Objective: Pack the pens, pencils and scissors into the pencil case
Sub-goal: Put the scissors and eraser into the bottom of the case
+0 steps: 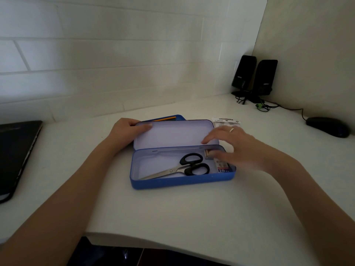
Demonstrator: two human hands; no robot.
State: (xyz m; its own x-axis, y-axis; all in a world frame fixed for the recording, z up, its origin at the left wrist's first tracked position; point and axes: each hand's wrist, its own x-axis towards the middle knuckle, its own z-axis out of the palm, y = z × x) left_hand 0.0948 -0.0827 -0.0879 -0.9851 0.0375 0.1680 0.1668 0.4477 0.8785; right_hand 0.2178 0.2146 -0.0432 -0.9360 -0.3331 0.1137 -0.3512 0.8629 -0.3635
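Note:
A blue tin pencil case [172, 182] lies open on the white desk [172, 212], its lid [172, 135] tipped back. Black-handled scissors [184, 167] lie inside it, blades pointing left. A small packet marked 2B [222, 167] sits at the case's right end. My left hand [128, 131] grips the lid's top left corner. My right hand [236, 148] hovers blurred over the right end, fingers spread by the packet and a small eraser-like item [209, 153]; whether it holds anything is unclear. Behind the lid a blue tray [180, 117] holds an orange pencil [165, 118].
A white packet [226, 121] lies behind my right hand. A black mouse [326, 126] and its cable sit far right, two black speakers [255, 73] in the back corner. A dark laptop [17, 150] lies at the left edge. The tiled wall is close behind.

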